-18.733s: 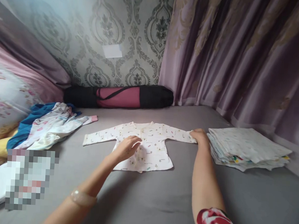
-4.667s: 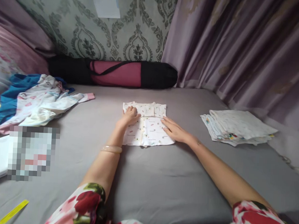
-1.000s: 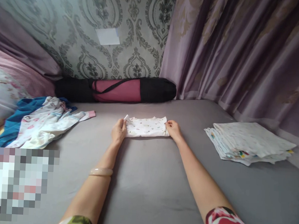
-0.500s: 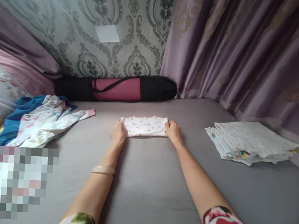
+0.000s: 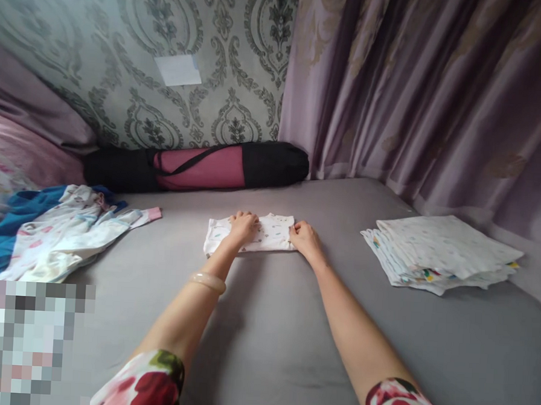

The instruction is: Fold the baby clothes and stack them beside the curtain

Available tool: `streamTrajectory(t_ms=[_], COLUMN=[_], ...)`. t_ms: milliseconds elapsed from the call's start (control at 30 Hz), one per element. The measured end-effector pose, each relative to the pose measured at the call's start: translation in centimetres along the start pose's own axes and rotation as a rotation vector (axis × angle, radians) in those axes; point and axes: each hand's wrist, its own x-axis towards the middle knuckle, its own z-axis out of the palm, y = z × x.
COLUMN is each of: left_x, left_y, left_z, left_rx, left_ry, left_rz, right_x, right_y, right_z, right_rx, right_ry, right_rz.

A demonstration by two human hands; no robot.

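A small white printed baby shirt (image 5: 271, 234), folded into a narrow rectangle, lies on the grey bed sheet (image 5: 291, 324) ahead of me. My left hand (image 5: 243, 226) rests flat on its middle, fingers spread over the cloth. At the shirt's right edge my right hand (image 5: 303, 239) has its fingers curled on the fabric. A pale bangle sits on my left wrist.
A stack of folded white printed cloths (image 5: 440, 254) lies to the right. A heap of unfolded clothes (image 5: 55, 230) with blue fabric lies to the left. A black and pink rolled mat bag (image 5: 195, 168) runs along the wall. Purple curtains (image 5: 430, 96) hang on the right.
My left hand has moved from the shirt's left edge onto its middle. The right hand stays at the right edge. The view has shifted slightly right.
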Motion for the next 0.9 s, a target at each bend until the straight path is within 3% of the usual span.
streamTrajectory(t_ms=[167,367,500,767,900], left_x=[1.4,1.4,1.5,1.3,0.6], left_y=[0.0,-0.3,-1.1,-1.8,-1.8], left_z=[-0.7,-1.6,-0.9,2.2,2.7], left_rx=[-0.022,-0.107,-0.205,-0.100,-0.031], left_ry=[-0.119,-0.152,-0.068,0.109,0.241], left_rz=[-0.062,-0.056,-0.085,-0.066,-0.088], right_x=[0.0,-0.2,-0.5,-1.5,-1.4], right_y=[0.1,0.0,-0.4,-1.3,-1.2], right_z=[-0.1,-0.1,-0.1,-0.1,-0.1], right_rx=[0.007,-0.015,-0.062,-0.118,-0.130], right_ry=[-0.018,-0.009,-0.009,0.048,0.028], right_rz=[-0.015,-0.016,-0.003,0.046,0.043])
